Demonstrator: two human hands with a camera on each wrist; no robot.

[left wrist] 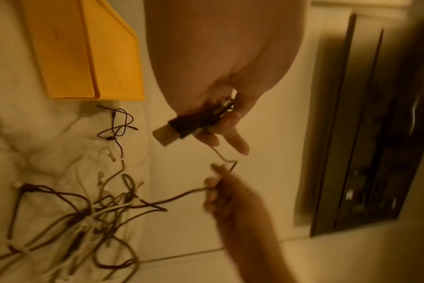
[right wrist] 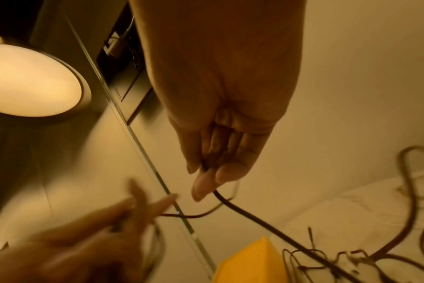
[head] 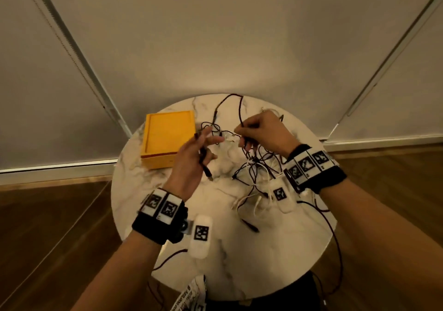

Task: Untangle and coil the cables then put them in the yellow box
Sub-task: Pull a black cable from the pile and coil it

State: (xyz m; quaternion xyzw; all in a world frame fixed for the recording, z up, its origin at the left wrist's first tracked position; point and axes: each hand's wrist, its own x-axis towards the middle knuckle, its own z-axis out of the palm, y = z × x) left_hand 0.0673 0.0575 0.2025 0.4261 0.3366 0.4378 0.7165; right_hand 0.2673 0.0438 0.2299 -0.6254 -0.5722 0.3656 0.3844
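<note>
A yellow box (head: 167, 138) sits at the back left of the round marble table (head: 215, 250), lid on as far as I can tell. A tangle of dark and white cables (head: 256, 169) lies right of centre. My left hand (head: 199, 150) is raised above the table and grips a dark cable near its USB plug (left wrist: 166, 135), which hangs below the palm. My right hand (head: 259, 130) pinches the same dark cable (right wrist: 245, 208) between thumb and fingers, a short span from the left hand. The yellow box (left wrist: 90, 51) shows left of the left hand in the left wrist view.
Two white tagged devices (head: 201, 235) (head: 280, 196) lie on the near part of the table. A dark cable (head: 335, 238) hangs over the right edge. White blinds stand behind; wooden floor (head: 48, 226) surrounds the table. A lit round lamp (right wrist: 29, 80) appears in the right wrist view.
</note>
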